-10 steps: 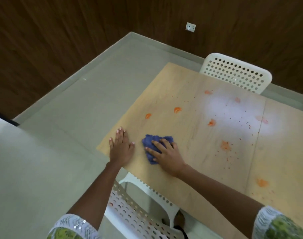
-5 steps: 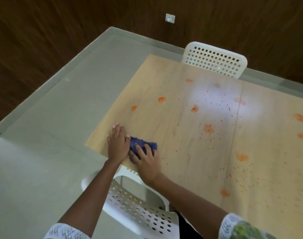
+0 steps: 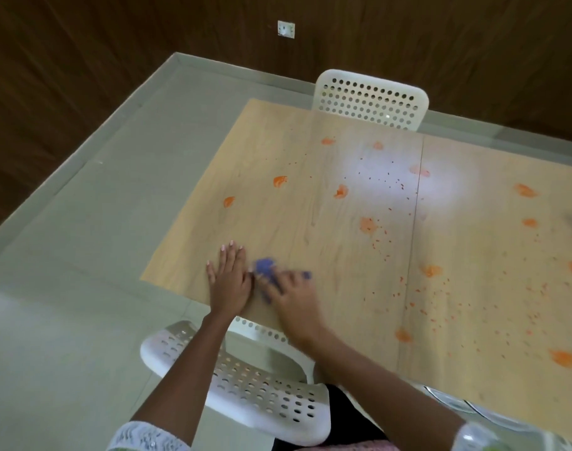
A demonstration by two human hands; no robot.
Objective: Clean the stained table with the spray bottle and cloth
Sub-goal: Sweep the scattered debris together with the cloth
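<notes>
A: Left hand (image 3: pixel 230 281)?
B: Lying flat on the worktop (image 3: pixel 310 249), fingers straight and together, holding nothing. It's sitting near the worktop's near-left corner, close to the near edge.

A: Right hand (image 3: pixel 294 299)?
B: Pressing down on the blue cloth (image 3: pixel 265 267), just beside the left hand. Motion blur is smearing it, so I cannot tell whether the fingers are curling round the cloth or lying straight on it.

A: Cloth position?
B: Lying on the worktop near the near edge, mostly under the right hand, with a bunched bit poking out between the two hands. It's looking like it's touching the left hand's side, but blur is making that unclear.

A: Stains?
B: Orange smears (image 3: pixel 280 181) and small specks are spreading over the middle and right of the worktop, well apart from the cloth. A pale glare patch is sitting toward the far edge.

A: Anything else?
B: A white perforated chair (image 3: pixel 370 100) is standing at the far edge, and another white chair (image 3: pixel 245 379) is sitting under the near edge, below the arms. Spray bottle isn't showing up.
</notes>
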